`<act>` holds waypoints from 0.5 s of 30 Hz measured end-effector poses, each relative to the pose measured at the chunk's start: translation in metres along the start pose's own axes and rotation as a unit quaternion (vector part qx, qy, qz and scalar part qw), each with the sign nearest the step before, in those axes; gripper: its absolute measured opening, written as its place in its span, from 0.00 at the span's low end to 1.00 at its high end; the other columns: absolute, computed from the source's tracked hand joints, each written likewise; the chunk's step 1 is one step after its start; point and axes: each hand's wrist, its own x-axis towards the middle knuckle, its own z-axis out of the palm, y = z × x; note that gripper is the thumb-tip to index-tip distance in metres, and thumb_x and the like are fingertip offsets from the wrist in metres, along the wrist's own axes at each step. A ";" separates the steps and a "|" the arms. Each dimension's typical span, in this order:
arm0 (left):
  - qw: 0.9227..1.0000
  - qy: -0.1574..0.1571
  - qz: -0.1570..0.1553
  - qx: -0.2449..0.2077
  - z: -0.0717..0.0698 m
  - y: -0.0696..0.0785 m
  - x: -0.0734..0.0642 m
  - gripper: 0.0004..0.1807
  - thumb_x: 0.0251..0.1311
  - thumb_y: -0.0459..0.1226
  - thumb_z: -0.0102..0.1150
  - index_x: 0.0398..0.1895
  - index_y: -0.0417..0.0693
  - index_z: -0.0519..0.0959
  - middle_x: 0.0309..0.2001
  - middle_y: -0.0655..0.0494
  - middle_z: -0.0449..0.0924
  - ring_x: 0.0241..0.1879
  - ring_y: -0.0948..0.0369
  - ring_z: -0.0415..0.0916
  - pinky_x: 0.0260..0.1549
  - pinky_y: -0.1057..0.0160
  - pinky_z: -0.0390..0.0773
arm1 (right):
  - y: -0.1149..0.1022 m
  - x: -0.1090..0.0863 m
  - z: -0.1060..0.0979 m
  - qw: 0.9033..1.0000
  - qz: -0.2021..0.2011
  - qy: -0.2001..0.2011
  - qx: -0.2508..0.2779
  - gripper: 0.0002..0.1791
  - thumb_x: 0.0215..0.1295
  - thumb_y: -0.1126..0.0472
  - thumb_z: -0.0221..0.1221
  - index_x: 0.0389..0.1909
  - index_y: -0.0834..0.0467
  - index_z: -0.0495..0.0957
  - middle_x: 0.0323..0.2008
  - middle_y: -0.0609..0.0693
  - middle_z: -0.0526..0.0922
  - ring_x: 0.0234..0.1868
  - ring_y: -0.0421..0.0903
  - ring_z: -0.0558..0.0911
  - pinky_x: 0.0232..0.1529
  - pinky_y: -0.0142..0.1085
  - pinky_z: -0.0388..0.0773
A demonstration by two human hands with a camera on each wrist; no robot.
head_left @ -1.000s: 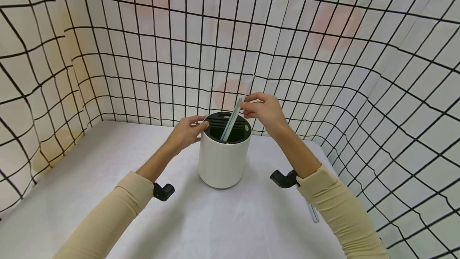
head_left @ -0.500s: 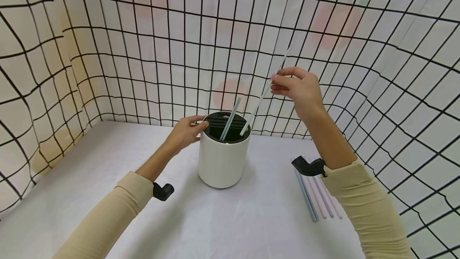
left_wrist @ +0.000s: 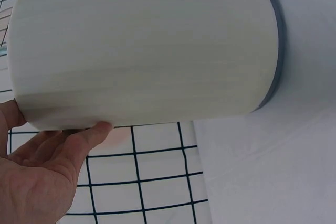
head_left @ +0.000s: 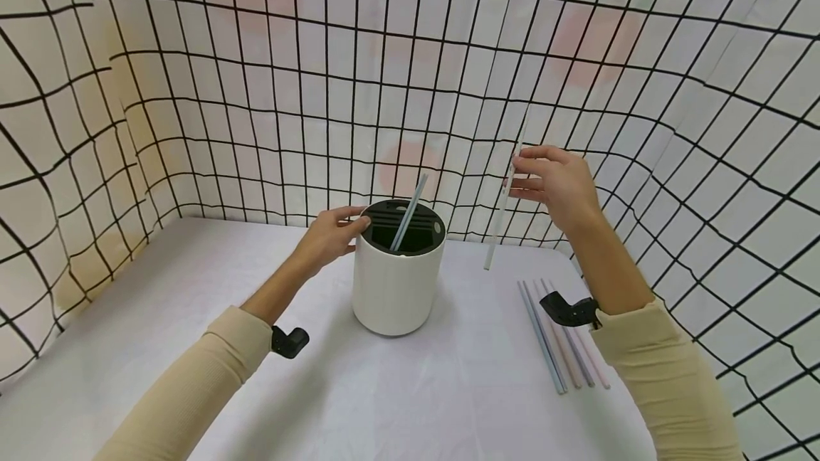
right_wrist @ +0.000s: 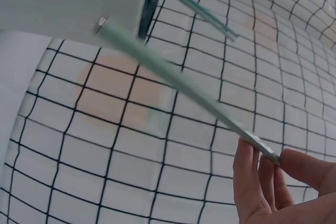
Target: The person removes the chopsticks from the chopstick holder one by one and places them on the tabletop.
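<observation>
A white cylindrical utensil holder (head_left: 397, 297) with a black slotted top stands upright on the table. My left hand (head_left: 333, 237) grips its upper left side, thumb at the rim; in the left wrist view, the fingers (left_wrist: 89, 140) touch the white wall (left_wrist: 142, 51). Two blue chopsticks (head_left: 410, 212) lean out of the opening, their lower ends hidden inside. To the right of the holder, my right hand (head_left: 557, 187) pinches a pale green chopstick (right_wrist: 173, 80) near its upper end. This chopstick slants in the air, its thick end pointing down.
Several blue, pink and purple chopsticks (head_left: 544, 336) lie side by side on the white-covered table (head_left: 448, 404), partly beneath the right forearm. Black wire mesh (head_left: 359, 91) surrounds the table at the back and both sides.
My right hand has drawn the pale chopstick up out of the holder and carried it right. Chopsticks on the table have come into sight. The left hand keeps its grip.
</observation>
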 end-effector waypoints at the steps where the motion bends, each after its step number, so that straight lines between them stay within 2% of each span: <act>1: 1.000 0.000 0.000 -0.001 0.000 0.000 0.000 0.30 0.76 0.47 0.53 0.76 0.49 0.65 0.71 0.44 0.71 0.70 0.49 0.71 0.63 0.50 0.80 | 0.004 0.001 -0.003 1.000 0.003 0.001 -0.007 0.21 0.69 0.56 0.65 0.56 0.63 0.75 0.45 0.50 0.81 0.36 0.43 0.89 0.43 0.34 0.89; 10: 1.000 0.002 0.000 0.002 0.000 -0.001 0.000 0.30 0.76 0.47 0.54 0.76 0.50 0.66 0.70 0.44 0.71 0.70 0.49 0.71 0.62 0.51 0.81 | 0.050 0.006 -0.032 0.997 0.051 -0.025 -0.048 0.23 0.71 0.55 0.64 0.59 0.64 0.74 0.42 0.45 0.82 0.35 0.40 0.88 0.42 0.32 0.89; 15: 1.000 0.004 -0.001 0.003 0.000 0.000 0.001 0.30 0.75 0.47 0.54 0.76 0.50 0.66 0.70 0.44 0.71 0.70 0.50 0.71 0.62 0.52 0.81 | 0.076 0.006 -0.045 0.995 0.070 -0.024 -0.073 0.27 0.73 0.56 0.62 0.64 0.68 0.71 0.41 0.42 0.82 0.36 0.37 0.87 0.43 0.31 0.88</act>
